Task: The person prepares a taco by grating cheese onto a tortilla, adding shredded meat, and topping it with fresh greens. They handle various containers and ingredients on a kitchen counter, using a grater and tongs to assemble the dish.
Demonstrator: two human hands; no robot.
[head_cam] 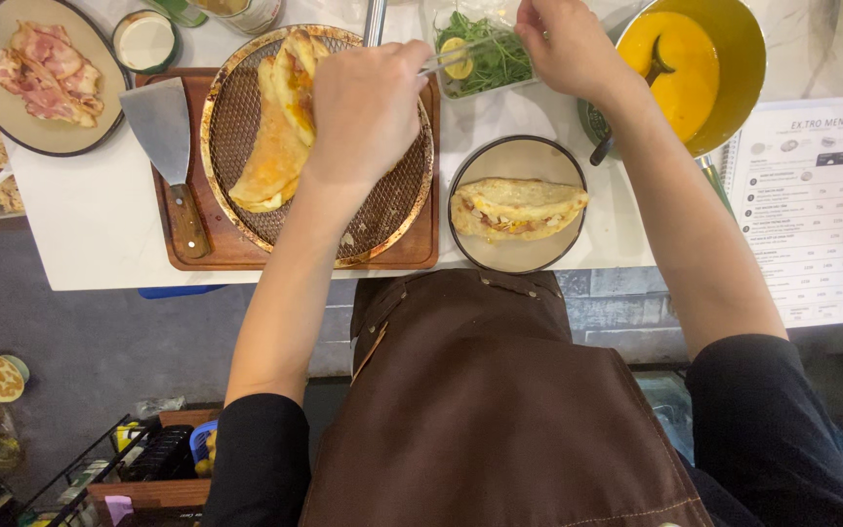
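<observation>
My left hand (365,102) hovers over a round wire-mesh tray (394,200) and grips thin metal tweezers (461,51). Their tips reach into a clear container of green sprouts (500,60), next to a yellow slice (458,60). My right hand (563,44) has its fingers curled down on the container's far right edge. A folded golden crepe (275,146) lies on the mesh tray. In front of the container stands a dark-rimmed plate (519,256) with a folded, filled crepe (517,207).
A wooden board (412,256) under the mesh tray also carries a wood-handled metal scraper (163,122). At the right is a yellow-green bowl (739,73) of orange sauce with a ladle, and a printed sheet (812,195). At the left are a plate of bacon (43,70) and a small cup of white sauce (145,41).
</observation>
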